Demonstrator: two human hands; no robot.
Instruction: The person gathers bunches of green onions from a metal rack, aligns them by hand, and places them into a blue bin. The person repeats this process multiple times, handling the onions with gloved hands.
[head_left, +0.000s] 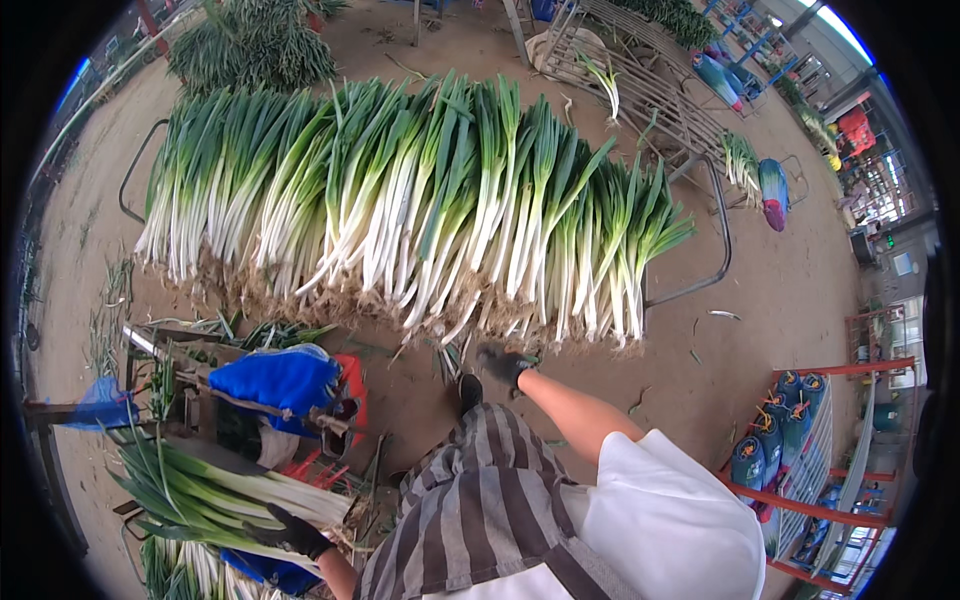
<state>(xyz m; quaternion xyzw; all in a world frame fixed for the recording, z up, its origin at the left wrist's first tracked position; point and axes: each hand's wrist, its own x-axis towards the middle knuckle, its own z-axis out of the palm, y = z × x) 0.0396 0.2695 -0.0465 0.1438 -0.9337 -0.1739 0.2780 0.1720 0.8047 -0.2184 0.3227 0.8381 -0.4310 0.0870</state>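
Note:
My left hand (291, 534), in a dark glove, lies on a bunch of long green onions (247, 491) at the lower left. Its thumb and fingers look spread against the white stalks; whether they grip any is unclear. My right hand (504, 367), gloved too, reaches forward with thumb and fingers apart and nothing visible in it. Just beyond it are the brown roots of a wide row of green onions (420, 202), white stalks towards me and green leaves away. A metal-framed stand (724, 225) shows at both ends of that row.
Left of me is a work stand with a blue padded cloth (277, 379) and a red cloth (351, 382). More onions (180, 566) lie below it. A slatted metal rack (645, 94) stands ahead right. Wrapped bundles (769, 431) sit on a red-framed cart (806, 506) at right.

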